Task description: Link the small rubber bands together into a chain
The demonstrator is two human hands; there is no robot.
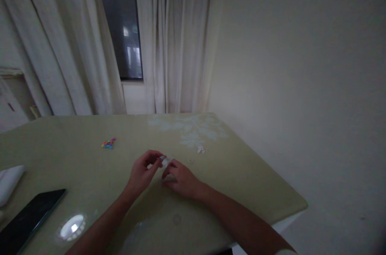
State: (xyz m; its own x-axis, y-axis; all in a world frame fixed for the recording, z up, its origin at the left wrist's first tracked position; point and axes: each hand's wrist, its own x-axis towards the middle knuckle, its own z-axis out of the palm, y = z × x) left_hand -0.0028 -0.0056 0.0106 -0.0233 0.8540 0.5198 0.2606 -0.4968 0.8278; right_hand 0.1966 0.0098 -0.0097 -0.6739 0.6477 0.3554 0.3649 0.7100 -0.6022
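Near the middle of the table, my left hand (144,171) pinches a small whitish piece (164,162) with dark stripes between thumb and fingertips. Close against it from the right comes my right hand (182,180), its fingers curled in at the piece's other side. Whatever the right fingertips grip is too small and partly hidden to make out. Just beyond the right hand lies a tiny pale bit (190,162) on the table, and past that a little cluster of white pieces (200,149). Farther left is a small heap of brightly coloured pieces (108,143).
The pale green table (126,130) has a white floral pattern at its far side. A dark flat tablet-like device (33,217) and a white object (11,182) lie at the left. A wall (295,86) borders the right; curtains (181,46) and a window (125,26) stand behind.
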